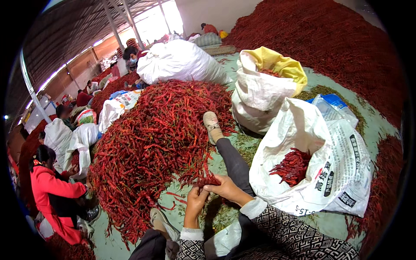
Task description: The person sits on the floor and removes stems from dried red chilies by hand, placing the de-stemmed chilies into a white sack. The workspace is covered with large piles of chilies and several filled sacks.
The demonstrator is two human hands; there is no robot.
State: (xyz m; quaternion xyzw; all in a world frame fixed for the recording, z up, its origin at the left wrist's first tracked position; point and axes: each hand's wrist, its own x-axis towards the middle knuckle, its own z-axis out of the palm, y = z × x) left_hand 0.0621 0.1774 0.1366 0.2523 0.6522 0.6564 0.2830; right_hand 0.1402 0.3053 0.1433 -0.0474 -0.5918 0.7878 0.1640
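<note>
My right hand (229,190) grips a small bunch of red chili peppers (209,180), thumb on top, their ends pointing left. Against the near side of this bunch, the fingertips of my left hand (195,202) are pinched together; the stems between them are too small to make out. Just beyond both hands spreads a big heap of red chili peppers (159,130) with greenish stems. To the right, an open white woven sack (276,130) leans with its mouth towards me. Dark red peppers (291,166) lie inside it.
A second upright sack (260,94) with a yellow lining stands behind. A full white sack (182,63) lies beyond the heap. At left sits a person in a red coat (48,185). A huge pepper pile (312,42) rises at right. Stem scraps (217,213) litter the green floor.
</note>
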